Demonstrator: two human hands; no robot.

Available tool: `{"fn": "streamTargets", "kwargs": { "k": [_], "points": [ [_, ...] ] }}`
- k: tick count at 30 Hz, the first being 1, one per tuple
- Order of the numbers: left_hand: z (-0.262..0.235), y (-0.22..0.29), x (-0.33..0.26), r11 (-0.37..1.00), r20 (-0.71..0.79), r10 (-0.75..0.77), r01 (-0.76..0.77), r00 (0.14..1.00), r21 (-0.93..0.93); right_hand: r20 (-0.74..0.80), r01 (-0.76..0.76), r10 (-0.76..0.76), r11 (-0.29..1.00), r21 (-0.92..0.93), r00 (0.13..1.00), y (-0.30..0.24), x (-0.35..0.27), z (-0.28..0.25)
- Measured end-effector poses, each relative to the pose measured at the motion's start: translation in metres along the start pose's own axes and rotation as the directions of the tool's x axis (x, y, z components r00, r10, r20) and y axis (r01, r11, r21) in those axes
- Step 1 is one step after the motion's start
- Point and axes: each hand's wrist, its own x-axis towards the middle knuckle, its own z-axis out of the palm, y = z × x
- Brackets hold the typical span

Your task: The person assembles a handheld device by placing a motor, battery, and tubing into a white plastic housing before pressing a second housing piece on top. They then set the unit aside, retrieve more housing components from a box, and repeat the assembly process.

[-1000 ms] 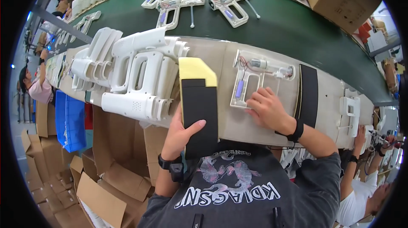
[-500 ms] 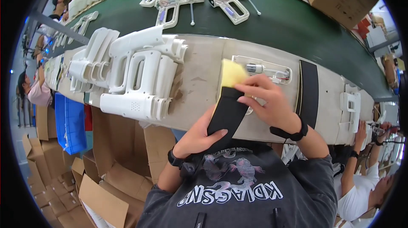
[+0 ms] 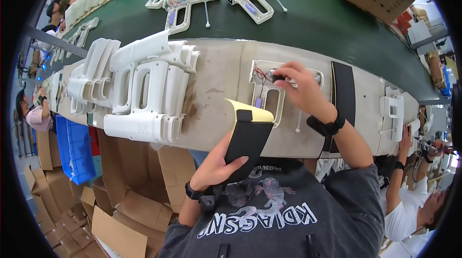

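Observation:
My left hand (image 3: 215,167) grips a black foam sheet (image 3: 248,145) with yellow backing paper (image 3: 253,112) showing at its top end, held tilted over the bench's near edge. My right hand (image 3: 308,95) pinches a small black foam piece (image 3: 278,77) just above an open white gun-shaped housing (image 3: 275,95). Inside that housing are red wires and a purple part in the handle; my fingers hide its middle. Whether the foam piece touches the housing I cannot tell. A thin white rod (image 3: 299,122) with a ball end lies beside the handle.
Stacked white shells (image 3: 144,84) fill the bench's left side. Beyond runs a green conveyor belt (image 3: 298,34) carrying open housings (image 3: 192,3). More black foam strips (image 3: 343,104) lie to the right, near a co-worker's hands. A blue bin (image 3: 76,149) and cardboard boxes stand left below.
My right hand has left the foam sheet and moved over the housing, carrying a small black piece. The sheet has come down slightly, its yellow backing now behind the top end.

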Motion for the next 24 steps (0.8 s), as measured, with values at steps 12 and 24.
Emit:
{"fn": "streamTargets", "kwargs": {
  "k": [12, 24],
  "points": [
    [-0.001, 0.003, 0.007, 0.984, -0.070, -0.007, -0.006, 0.998, -0.177, -0.065, 0.227, -0.326, 0.774, -0.591, 0.943, 0.022, 0.010, -0.003],
    [-0.008, -0.006, 0.002, 0.978, 0.222, 0.125, -0.158, 0.967, 0.135, 0.338, -0.007, -0.103, 0.951, 0.310, 0.935, -0.045, -0.023, 0.030]
  ]
}}
